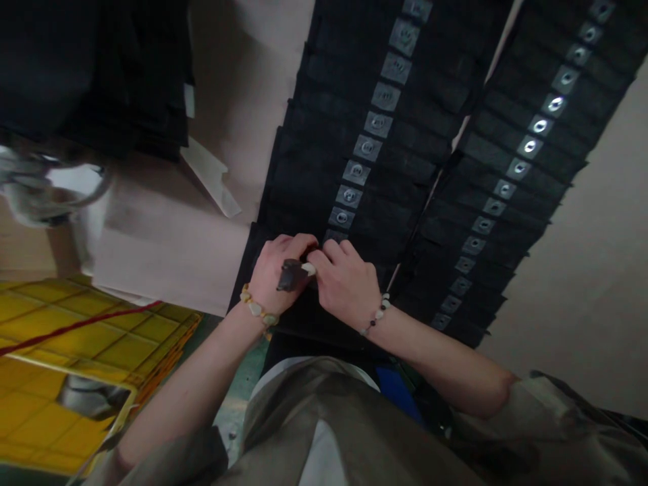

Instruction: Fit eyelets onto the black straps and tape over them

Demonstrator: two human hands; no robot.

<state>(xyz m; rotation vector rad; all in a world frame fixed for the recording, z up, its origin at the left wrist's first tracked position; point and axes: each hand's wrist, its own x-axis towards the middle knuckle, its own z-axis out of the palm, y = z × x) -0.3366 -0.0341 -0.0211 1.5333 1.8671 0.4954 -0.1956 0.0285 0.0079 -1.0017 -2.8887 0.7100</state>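
Note:
My left hand point(276, 270) and my right hand point(347, 280) meet over the near end of a row of overlapping black fabric pieces point(308, 182). The fingers of both hands curl inward and down onto the cloth, closed, their tips mostly hidden. Between the thumbs is a small tool point(292, 275) with a dark blocky end and a pale part; the dark end overlaps my left hand, the pale part reaches my right thumb. Which hand grips it I cannot tell. Just beyond my fingers, a grey square label with a round mark point(341, 217) lies on the fabric.
A second row of labelled black pieces point(547, 162) runs alongside on the right. Black cloth point(101, 74) is piled at upper left, near a torn paper strip point(210, 177). A yellow crate point(45, 405) with a red cord point(81, 327) stands at lower left.

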